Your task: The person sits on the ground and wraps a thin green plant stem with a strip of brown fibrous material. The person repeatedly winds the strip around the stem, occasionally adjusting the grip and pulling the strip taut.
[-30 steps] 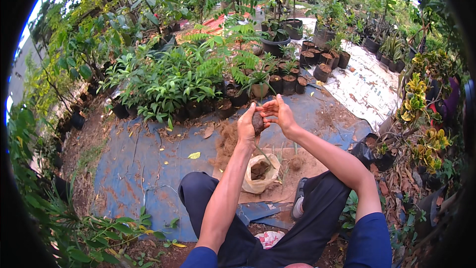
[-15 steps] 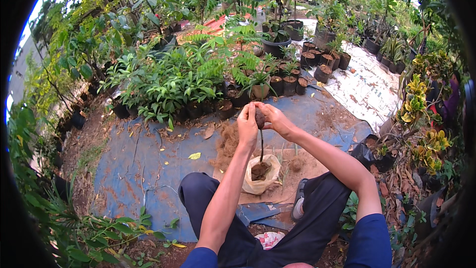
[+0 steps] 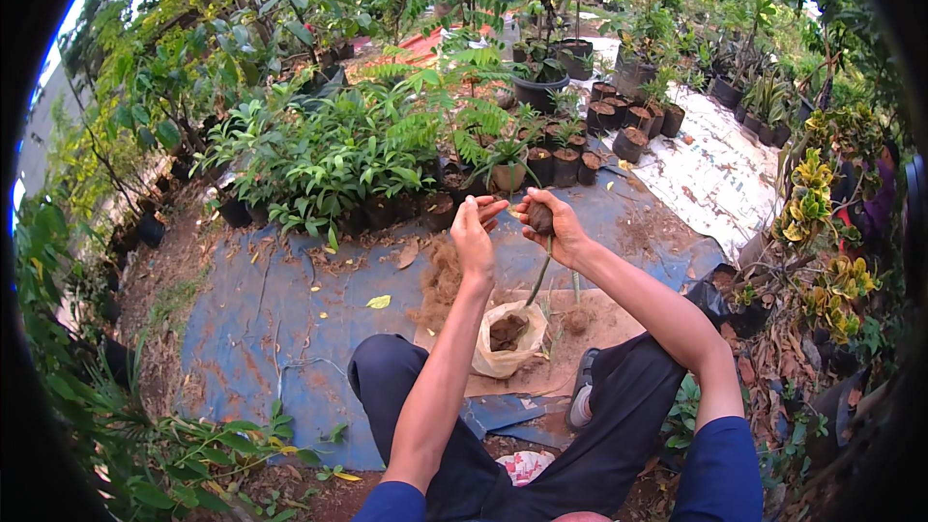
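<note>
Right hand: this one [image 3: 565,230] has the grip, fingers curled snugly round a brown lump [image 3: 540,220]. Could be soil or packed fibre, can't tell. Cupping it like that probably stops it crumbling.
Left hand: just left of the grip, empty and apart from the lump, fingers loosely spread and bent. Held that near [image 3: 474,238], it looks handy for steadying.
Stem: a long green one [image 3: 542,275] hangs from under the grip, seemingly out of the lump, so holding the lump likely carries its weight. Can't tell whether its lower end goes into the bag or just passes behind the rim.
Bag: cream, open-mouthed [image 3: 495,361], right below the grip with dark brown stuff [image 3: 505,331] inside. Between the knees is a pretty easy spot to reach, I'd say.
Fibre: a loose brown heap [image 3: 443,275] down and left of the grip, within easy reach.
Tarp: blue sheet [image 3: 309,358] under all that, probably keeping the mess off the ground.
Pots: small black ones [image 3: 564,167] beyond the grip, bunched together, maybe to leave working room.
</note>
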The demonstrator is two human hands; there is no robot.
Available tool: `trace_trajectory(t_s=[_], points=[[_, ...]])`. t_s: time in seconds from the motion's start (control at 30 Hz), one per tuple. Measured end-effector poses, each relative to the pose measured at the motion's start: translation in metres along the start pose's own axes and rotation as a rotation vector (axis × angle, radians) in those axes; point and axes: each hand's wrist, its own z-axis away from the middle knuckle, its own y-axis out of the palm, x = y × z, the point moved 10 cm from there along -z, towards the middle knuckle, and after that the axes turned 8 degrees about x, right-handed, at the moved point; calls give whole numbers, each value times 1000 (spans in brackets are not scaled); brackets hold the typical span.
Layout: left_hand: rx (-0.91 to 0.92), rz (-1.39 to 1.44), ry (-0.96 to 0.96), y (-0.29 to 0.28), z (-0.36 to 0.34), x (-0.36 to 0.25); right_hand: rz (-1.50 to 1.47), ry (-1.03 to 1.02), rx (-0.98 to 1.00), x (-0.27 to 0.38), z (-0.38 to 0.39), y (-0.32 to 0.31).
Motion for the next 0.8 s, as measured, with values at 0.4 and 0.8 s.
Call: trace_trajectory(t_s=[0.4,0.8], points=[[15,49,-46,3,2,5,36,56,-24,1,6,9],[4,38,-84,4,4,10,77,75,-72,9,12,13]])
